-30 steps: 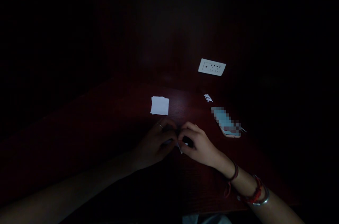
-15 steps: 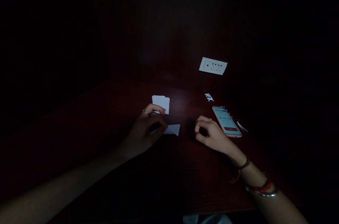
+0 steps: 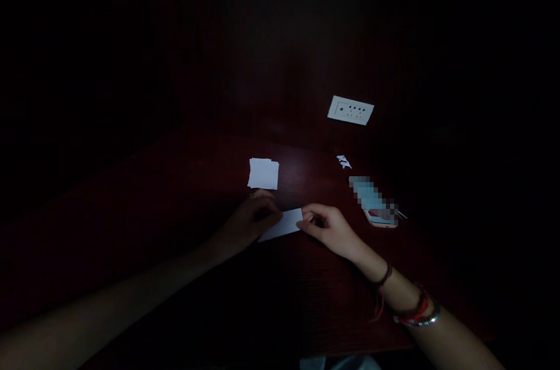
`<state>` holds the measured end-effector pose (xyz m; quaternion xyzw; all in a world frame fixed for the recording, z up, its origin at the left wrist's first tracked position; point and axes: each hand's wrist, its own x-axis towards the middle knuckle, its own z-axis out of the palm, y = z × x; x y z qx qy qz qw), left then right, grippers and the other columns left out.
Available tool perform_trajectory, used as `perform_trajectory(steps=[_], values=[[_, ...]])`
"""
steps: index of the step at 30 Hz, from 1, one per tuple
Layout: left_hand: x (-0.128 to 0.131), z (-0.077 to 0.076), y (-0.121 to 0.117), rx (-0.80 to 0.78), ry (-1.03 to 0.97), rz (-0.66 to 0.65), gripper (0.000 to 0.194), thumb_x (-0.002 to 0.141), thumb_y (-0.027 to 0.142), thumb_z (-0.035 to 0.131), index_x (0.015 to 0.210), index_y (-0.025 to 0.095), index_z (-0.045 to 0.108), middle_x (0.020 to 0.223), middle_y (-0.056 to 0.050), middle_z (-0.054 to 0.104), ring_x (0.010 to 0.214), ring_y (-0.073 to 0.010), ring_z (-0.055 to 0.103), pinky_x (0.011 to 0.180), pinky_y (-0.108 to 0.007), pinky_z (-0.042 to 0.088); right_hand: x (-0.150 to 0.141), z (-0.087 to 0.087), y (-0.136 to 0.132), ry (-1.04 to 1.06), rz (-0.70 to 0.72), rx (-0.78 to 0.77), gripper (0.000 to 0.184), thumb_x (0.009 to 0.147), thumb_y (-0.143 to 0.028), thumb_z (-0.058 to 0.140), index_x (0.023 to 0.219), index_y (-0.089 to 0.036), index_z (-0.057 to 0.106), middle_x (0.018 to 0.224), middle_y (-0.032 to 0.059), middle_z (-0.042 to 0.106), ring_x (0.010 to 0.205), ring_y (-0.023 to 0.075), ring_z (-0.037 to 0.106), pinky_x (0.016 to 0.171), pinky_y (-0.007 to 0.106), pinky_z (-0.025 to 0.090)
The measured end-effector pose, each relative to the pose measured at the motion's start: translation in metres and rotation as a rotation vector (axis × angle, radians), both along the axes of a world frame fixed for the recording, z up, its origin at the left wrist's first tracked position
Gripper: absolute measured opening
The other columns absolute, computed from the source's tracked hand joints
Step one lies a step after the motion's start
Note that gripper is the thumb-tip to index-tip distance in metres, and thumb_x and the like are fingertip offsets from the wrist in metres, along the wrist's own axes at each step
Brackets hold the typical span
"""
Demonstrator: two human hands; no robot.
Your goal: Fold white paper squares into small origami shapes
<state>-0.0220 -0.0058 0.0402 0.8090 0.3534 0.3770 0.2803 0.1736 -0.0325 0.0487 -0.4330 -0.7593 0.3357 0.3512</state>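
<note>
A strip of folded white paper (image 3: 286,223) is held between my two hands, low over the dark red table. My left hand (image 3: 251,218) pinches its left part between thumb and fingers; a ring shows on one finger. My right hand (image 3: 330,230) grips the right end, thumb on the near face and fingers behind. Just beyond my left hand lies a stack of white paper squares (image 3: 263,174), its edges slightly uneven. Bracelets circle my right wrist.
To the right, a phone (image 3: 380,220) lies on the table (image 3: 315,294), its screen partly blurred out. Small white paper scraps (image 3: 344,161) lie beyond it, and a thin white strip (image 3: 403,215) beside it. A socket panel (image 3: 350,110) is on the back wall. Surroundings are very dark.
My right hand has moved left from beside the phone and taken the paper's right end. The paper has turned and now shows a plain face. My left hand has shifted slightly nearer.
</note>
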Motion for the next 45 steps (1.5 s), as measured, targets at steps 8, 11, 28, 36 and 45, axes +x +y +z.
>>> perform_trajectory(steps=[8,11,28,36,45], values=[[0.000,-0.008,-0.001,0.122,0.192,-0.069,0.009,0.080,0.019,0.045,0.076,0.016,0.053,0.087,-0.002,0.047,0.082,-0.0141,0.047,0.074,-0.029,0.041,0.013,-0.009,0.012,0.021,-0.083,-0.123,0.015,0.070,-0.024,0.056,0.081,-0.015,0.058,0.062,-0.0015,0.056,0.055,0.0087,0.049,0.055,0.021,0.039],[-0.001,-0.009,-0.003,0.226,0.238,-0.096,0.015,0.081,0.017,0.042,0.093,0.018,0.052,0.097,-0.003,0.048,0.090,-0.0148,0.047,0.079,-0.030,0.040,0.015,-0.011,0.013,-0.063,-0.027,-0.162,0.015,0.070,-0.024,0.056,0.080,-0.015,0.060,0.061,-0.0019,0.056,0.054,0.0081,0.048,0.054,0.020,0.038],[-0.011,-0.029,0.000,0.530,0.629,-0.220,0.028,0.086,0.026,0.039,0.113,0.024,0.047,0.111,-0.005,0.048,0.093,-0.0187,0.048,0.079,-0.032,0.039,0.037,0.013,0.003,-0.451,0.187,0.135,0.032,0.073,-0.026,0.057,0.104,-0.020,0.054,0.094,0.0043,0.053,0.081,0.0131,0.051,0.071,0.025,0.042],[-0.011,-0.008,-0.016,0.484,0.610,-0.305,0.041,0.080,0.044,0.045,0.113,0.020,0.047,0.119,-0.009,0.041,0.105,-0.0239,0.040,0.087,-0.035,0.035,0.040,-0.002,0.012,-0.607,-0.029,0.078,0.018,0.072,-0.025,0.057,0.087,-0.015,0.054,0.085,0.0048,0.051,0.077,0.0140,0.049,0.070,0.026,0.039],[-0.015,-0.018,-0.007,0.444,0.626,-0.335,0.035,0.087,0.035,0.037,0.120,0.024,0.039,0.123,0.000,0.042,0.117,-0.0180,0.030,0.097,-0.033,0.021,0.047,0.008,0.005,-0.556,0.344,0.043,0.031,0.073,-0.019,0.057,0.103,-0.019,0.054,0.086,0.0022,0.050,0.076,0.0103,0.049,0.067,0.021,0.041]])
